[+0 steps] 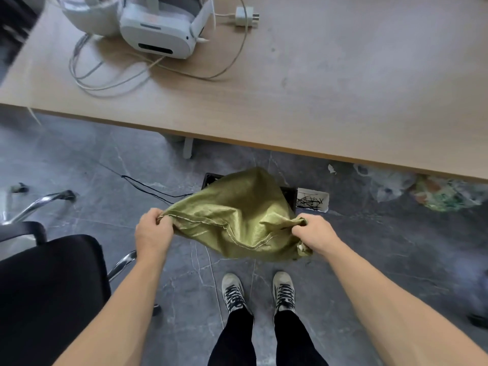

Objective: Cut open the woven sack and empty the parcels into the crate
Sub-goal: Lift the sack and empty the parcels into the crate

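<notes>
A green woven sack (237,215) hangs in the air over the floor, held up by two corners. My left hand (153,231) grips its left corner and my right hand (314,233) grips its right corner. The sack droops loosely between them. Behind and under it, a black crate (289,198) stands on the floor, mostly hidden by the sack; only its dark rim shows at the left and right. No parcels are visible.
A wooden table (343,88) with a white headset (158,30), cables and a charger (247,15) spans the top. A small white box of black ties (313,200) sits beside the crate. A black chair (45,281) stands at left; bagged rubbish (435,191) at right.
</notes>
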A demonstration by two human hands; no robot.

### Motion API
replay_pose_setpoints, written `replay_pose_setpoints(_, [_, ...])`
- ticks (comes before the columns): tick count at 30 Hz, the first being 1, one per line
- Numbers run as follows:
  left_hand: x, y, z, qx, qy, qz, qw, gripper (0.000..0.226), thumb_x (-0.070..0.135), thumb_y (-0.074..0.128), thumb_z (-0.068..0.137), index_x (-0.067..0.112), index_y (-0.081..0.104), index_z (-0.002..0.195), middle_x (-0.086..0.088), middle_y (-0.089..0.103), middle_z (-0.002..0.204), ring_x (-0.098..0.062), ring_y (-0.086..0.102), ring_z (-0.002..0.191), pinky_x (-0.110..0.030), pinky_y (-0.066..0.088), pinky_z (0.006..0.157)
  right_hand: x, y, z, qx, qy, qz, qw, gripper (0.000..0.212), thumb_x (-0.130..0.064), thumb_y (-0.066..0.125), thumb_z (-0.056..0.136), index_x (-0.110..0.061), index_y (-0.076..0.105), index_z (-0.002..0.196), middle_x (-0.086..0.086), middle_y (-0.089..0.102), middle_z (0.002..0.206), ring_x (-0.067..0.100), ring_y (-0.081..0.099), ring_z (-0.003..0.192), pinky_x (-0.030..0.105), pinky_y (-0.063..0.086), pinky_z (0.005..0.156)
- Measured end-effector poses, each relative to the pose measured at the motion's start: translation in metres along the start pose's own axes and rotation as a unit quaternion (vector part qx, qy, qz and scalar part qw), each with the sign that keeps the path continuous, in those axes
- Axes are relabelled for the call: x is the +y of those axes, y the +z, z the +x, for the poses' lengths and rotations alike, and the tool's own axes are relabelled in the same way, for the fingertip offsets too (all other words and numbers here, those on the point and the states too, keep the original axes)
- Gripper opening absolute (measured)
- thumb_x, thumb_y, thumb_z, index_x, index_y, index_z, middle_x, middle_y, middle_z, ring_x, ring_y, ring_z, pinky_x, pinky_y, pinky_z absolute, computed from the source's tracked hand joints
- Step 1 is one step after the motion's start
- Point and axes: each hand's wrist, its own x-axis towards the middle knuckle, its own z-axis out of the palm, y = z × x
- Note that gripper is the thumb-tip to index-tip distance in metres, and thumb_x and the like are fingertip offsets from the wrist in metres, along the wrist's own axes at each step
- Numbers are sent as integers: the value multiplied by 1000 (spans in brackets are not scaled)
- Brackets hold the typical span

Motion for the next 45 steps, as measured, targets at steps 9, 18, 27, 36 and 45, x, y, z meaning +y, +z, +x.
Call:
replay_pose_setpoints(9, [25,7,1,-48,57,-60,995,17,7,53,77,14,47,63,0,44,63,-18,41,66,-33,33,60,-15,-1,13,27,-50,81,995,18,-22,52,88,-31,63,76,-7,66,85,21,60,92,28,42,66])
replay_pose_setpoints(18, [27,6,0,11,59,-72,996,25,4,51,81,18,40,63,1,40,61,-18,36,62,-33,32,58,-13,8,18,21,1,74,997,22,-26,48,88,-26,56,109,1,64,103,24,57,100,33,41,77])
replay_pose_setpoints(27, [34,9,-1,40,31,-48,998,9,12,48,85,3,52,86,-3,51,73,-21,46,69,-36,38,62,-15,5,24,47,0,36,998,19,-22,44,94,-16,57,107,6,61,103,28,55,100,31,36,76])
replay_pose_setpoints(36, [50,4,-16,52,-3,-21,998,12,17,46,91,7,52,94,-1,51,76,-25,49,76,-36,34,63,-17,9,1,77,-12,62,995,21,-21,42,99,-11,56,110,11,62,106,26,51,92,32,38,75])
replay_pose_setpoints(45, [78,0,-30,71,60,-64,994,5,14,44,90,11,44,87,4,44,69,-25,45,76,-34,31,65,-37,13,-10,102,-62,98,988,17,-20,44,99,-16,59,105,4,63,100,24,56,94,32,39,75])
